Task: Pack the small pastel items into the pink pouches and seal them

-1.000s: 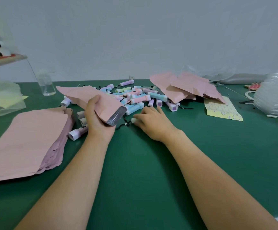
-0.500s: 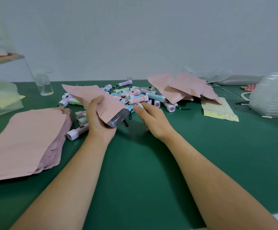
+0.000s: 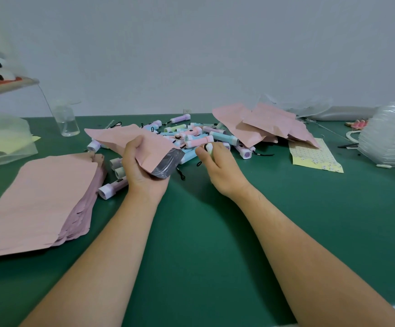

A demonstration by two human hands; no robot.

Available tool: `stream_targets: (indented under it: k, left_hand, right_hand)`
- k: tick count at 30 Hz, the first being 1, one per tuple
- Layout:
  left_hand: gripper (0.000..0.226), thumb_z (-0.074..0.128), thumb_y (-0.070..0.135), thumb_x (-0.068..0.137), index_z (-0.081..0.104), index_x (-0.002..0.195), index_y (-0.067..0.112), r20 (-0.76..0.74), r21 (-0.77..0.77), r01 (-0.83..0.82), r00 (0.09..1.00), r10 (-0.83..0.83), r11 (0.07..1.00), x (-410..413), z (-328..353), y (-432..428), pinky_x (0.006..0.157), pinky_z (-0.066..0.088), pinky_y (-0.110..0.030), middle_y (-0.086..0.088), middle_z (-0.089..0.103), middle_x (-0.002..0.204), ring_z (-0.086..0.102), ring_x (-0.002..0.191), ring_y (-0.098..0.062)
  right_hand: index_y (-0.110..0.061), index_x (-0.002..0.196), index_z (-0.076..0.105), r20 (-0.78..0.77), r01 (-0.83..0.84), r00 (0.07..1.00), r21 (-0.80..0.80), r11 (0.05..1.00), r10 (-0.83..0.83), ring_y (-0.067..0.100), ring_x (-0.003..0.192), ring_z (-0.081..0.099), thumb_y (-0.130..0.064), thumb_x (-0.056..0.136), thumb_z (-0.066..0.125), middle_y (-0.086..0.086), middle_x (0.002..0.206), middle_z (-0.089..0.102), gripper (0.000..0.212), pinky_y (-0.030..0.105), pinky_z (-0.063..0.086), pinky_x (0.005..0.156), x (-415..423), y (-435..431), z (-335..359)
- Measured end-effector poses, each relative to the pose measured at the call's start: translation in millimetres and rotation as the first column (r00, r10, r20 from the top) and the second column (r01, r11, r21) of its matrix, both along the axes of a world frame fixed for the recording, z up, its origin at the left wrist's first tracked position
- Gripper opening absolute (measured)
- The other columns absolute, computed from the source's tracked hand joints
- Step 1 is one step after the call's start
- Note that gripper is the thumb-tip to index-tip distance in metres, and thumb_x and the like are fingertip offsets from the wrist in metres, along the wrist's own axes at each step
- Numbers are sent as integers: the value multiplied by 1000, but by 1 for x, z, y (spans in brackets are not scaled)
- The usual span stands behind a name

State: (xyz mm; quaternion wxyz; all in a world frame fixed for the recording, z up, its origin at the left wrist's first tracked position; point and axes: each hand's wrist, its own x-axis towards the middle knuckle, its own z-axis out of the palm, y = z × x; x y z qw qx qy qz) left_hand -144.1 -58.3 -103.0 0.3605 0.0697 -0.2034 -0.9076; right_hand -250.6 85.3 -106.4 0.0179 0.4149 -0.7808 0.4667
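Open pink pouch lifted off table, one pastel item at its mouth.
Pink pouch tilted in left hand, dark open mouth facing right; pale item pinched in right hand just beside it. Pastel item pile behind; flat pouch stack left; heaped pouches right.

The right hand hides most of its item; the pouch stack runs off-frame.

Left hand: bare, broad across the back, short fingers.
Right hand: bare, rounded knuckles.
Left forearm: bare down to the lower edge of the view, smooth.
Right forearm: bare likewise, fine sparse hairs near the wrist.
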Motion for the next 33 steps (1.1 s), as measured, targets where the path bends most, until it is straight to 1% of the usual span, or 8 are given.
stream_targets:
  k: [3, 7, 12, 16, 19, 21, 27, 33]
  left_hand:
    - [36, 73, 25, 88, 63, 122, 18, -14, 14, 20, 1000, -19, 1000, 1, 0, 0, 96, 58, -44, -6, 67, 110, 67, 103, -30]
    - [35, 72, 25, 89, 63, 121, 18, -19, 37, 12, 1000, -11, 999, 0, 3, 4, 93, 59, -43, -5, 68, 104, 67, 100, -29]
    - [30, 67, 26, 92, 62, 121, 18, -71, 80, -30, 997, 36, 996, 0, 7, 6, 101, 56, -45, -5, 66, 107, 66, 101, -29]
    - [31, 66, 29, 93, 65, 120, 16, -64, 106, -78, 994, 85, 991, -3, 9, 12, 97, 58, -46, -8, 68, 105, 68, 98, -31]
    - [25, 63, 31, 94, 68, 112, 15, -52, 85, -76, 995, 80, 994, -5, 8, 16, 80, 63, -39, -7, 71, 94, 73, 84, -28]
    - [26, 60, 32, 95, 66, 112, 14, -72, 73, -67, 995, 72, 995, -7, 7, 17, 98, 58, -42, -9, 68, 102, 69, 94, -30]
    - [43, 58, 46, 93, 67, 109, 7, -29, 41, 0, 1000, 2, 999, -7, 6, 22, 88, 56, -41, -16, 70, 94, 70, 89, -35]
    - [46, 55, 50, 93, 63, 109, 7, 16, 30, 81, 997, -81, 996, -9, 6, 31, 96, 51, -35, -13, 69, 91, 64, 99, -32]
  right_hand:
    - [-21, 74, 35, -248, 152, 963, 158, 976, -110, 27, 94, 47, -56, 106, 33, -1, 90, 48, 48, 43, 40, 78, -1, 3, 2]
    - [-19, 70, 35, -369, 323, 905, 265, 909, -213, 30, 63, 51, -63, 106, 26, 2, 64, 50, 57, 37, 28, 51, -8, 9, 1]
    - [-19, 66, 34, 197, 178, 971, -194, 965, -139, 12, 50, 33, -59, 105, 41, -13, 53, 38, 56, 32, 26, 51, -3, 6, 9]
    - [-3, 89, 55, 546, 112, 798, -551, 827, 255, 14, 46, 20, -58, 104, 47, -3, 56, 31, 58, 25, 16, 47, 9, 3, 25]
    - [7, 88, 49, 435, -4, 839, -595, 803, 327, 16, 50, 20, -52, 105, 51, 1, 61, 28, 62, 22, 20, 44, 25, -3, 26]
    - [-2, 80, 47, 382, -42, 862, -602, 798, 333, 16, 51, 24, -46, 105, 54, -1, 61, 34, 52, 23, 24, 44, 34, -7, 24]
    - [-20, 87, 70, 5, -54, 998, -451, 891, 62, 10, 64, 57, -48, 96, 68, -15, 73, 67, 30, 34, 47, 62, 41, -9, 16]
    - [-21, 100, 81, -373, 55, 912, -302, 952, -171, 20, 94, 57, -45, 89, 77, -10, 86, 73, 26, 41, 51, 75, 40, -8, 11]
